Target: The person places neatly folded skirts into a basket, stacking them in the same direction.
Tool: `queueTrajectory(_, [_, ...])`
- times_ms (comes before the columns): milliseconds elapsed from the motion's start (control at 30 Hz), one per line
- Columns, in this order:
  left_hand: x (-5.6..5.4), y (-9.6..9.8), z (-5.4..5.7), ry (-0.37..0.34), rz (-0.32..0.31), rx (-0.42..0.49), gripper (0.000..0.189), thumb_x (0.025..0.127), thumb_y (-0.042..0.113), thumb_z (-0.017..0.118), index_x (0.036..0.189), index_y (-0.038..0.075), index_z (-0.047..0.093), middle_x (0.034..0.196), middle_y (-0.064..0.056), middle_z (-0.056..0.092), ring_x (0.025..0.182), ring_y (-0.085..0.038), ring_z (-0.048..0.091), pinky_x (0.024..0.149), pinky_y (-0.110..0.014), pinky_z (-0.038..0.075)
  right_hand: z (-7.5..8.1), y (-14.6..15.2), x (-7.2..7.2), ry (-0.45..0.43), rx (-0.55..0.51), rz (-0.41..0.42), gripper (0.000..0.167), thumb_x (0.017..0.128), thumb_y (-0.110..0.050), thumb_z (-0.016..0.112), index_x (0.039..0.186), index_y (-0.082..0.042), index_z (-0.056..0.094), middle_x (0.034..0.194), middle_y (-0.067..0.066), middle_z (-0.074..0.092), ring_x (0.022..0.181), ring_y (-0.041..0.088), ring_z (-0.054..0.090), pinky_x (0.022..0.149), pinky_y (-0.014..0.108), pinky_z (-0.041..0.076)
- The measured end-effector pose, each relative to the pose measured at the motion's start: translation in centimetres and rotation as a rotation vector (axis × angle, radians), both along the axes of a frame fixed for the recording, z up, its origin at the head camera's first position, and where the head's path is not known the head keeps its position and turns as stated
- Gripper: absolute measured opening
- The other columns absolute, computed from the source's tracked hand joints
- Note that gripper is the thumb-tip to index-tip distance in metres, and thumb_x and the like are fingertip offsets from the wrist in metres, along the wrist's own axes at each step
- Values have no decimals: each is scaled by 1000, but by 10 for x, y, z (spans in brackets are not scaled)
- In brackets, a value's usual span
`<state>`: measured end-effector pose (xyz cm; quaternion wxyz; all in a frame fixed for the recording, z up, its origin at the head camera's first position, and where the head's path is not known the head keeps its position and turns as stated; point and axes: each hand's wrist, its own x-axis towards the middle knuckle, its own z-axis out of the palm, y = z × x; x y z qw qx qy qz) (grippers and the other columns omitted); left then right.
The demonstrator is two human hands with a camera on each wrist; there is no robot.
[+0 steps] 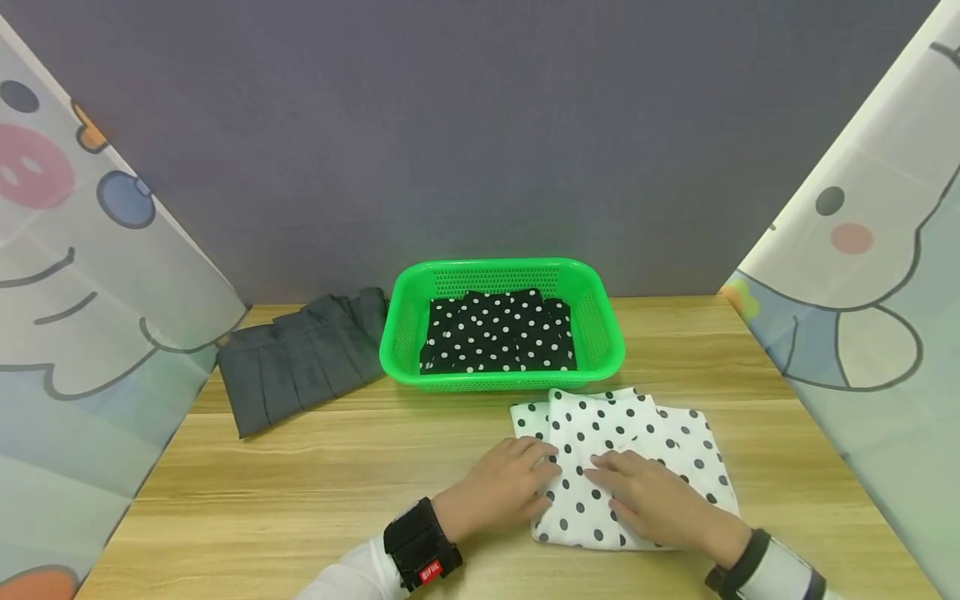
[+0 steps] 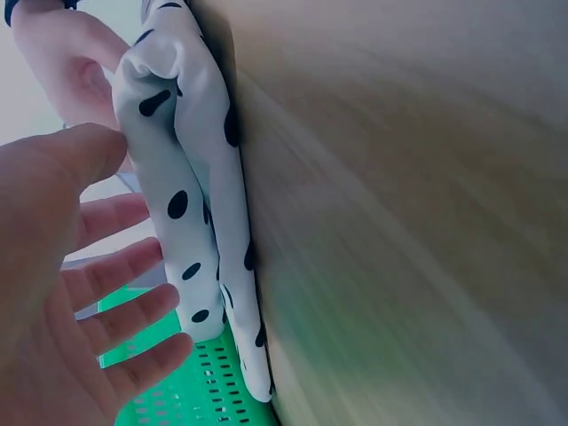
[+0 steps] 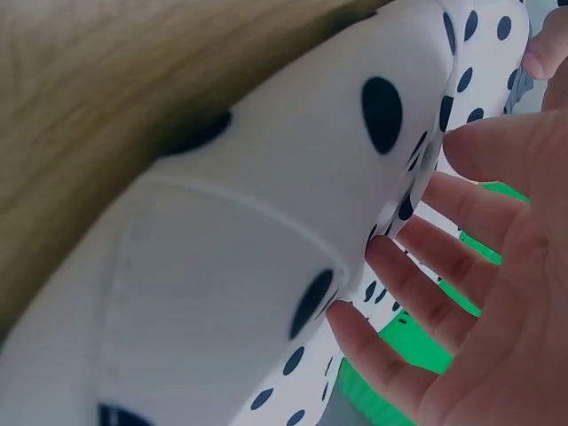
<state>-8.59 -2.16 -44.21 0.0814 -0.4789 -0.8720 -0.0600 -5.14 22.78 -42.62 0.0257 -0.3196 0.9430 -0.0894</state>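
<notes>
Sleeves: white cuffs (image 1: 352, 575) are seen at the near edge, the left one crossed by a black wrist band (image 1: 422, 543) with a small red tag, the right one by a dark strap (image 1: 742, 560)
Left hand (image 1: 498, 490): held relaxed, fingers spread apart and slightly bent, the tips brought to the left edge of the white dotted cloth (image 1: 600, 433); nothing is gripped
Right hand (image 1: 656, 504): laid over the same cloth with fingers loosely extended and parted, fingertips rested on its upper face; nothing is gripped
White dotted cloth: laid folded in several layers on the wooden table (image 1: 337, 492), to the right of centre, its far edge set just in front of the basket; dark round spots are printed throughout, and the stacked folds are shown from the side in the left wrist view
Green basket (image 1: 502, 381): stood upright near the back of the table, its walls perforated
Black dotted cloth (image 1: 498, 333): placed inside the basket, white spots shown
Grey cloth (image 1: 303, 360): left folded and angled on the table, just beside the basket's left end
Side panels (image 1: 855, 267): printed with cartoon figures
Back panel (image 1: 480, 150): seen in plain dark grey behind everything
</notes>
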Motion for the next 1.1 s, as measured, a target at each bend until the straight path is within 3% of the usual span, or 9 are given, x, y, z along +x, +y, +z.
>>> queueTrajectory(267, [-1,-11,0,-90,66,-60,25,87,36,55,105,21,62,119,3,55,107,-14,52,93,-30,42,-5,-9,-2,44,-6,22,39,85,-24,60,124,-18,58,126,2,54,115,21,52,90,41,47])
queueTrajectory(533, [0,-26,-2,-133,91,-66,28,89,39,52,108,22,62,118,5,55,106,-13,52,91,-31,43,-8,-13,-3,136,-23,56,40,84,-25,61,123,-15,58,126,3,55,115,22,52,91,42,46])
queueTrajectory(733, [1,-43,-5,-133,108,-33,22,88,37,52,100,20,61,115,4,55,106,-15,52,92,-33,43,-8,-5,-6,80,13,-20,41,85,-28,61,125,-16,56,128,4,52,116,22,50,89,44,46])
queueTrajectory(933, [2,-60,-6,-134,121,10,20,88,33,54,100,19,60,115,4,55,106,-14,51,90,-32,44,-15,11,-11,166,6,-84,41,83,-27,64,122,-13,58,124,8,54,113,25,52,91,45,46])
queueTrajectory(1100, [3,-69,-6,-155,147,12,22,89,36,53,98,18,60,114,4,55,104,-14,51,89,-31,44,-18,18,-12,149,-20,-133,43,82,-27,66,121,-12,59,124,10,54,113,29,51,91,48,45])
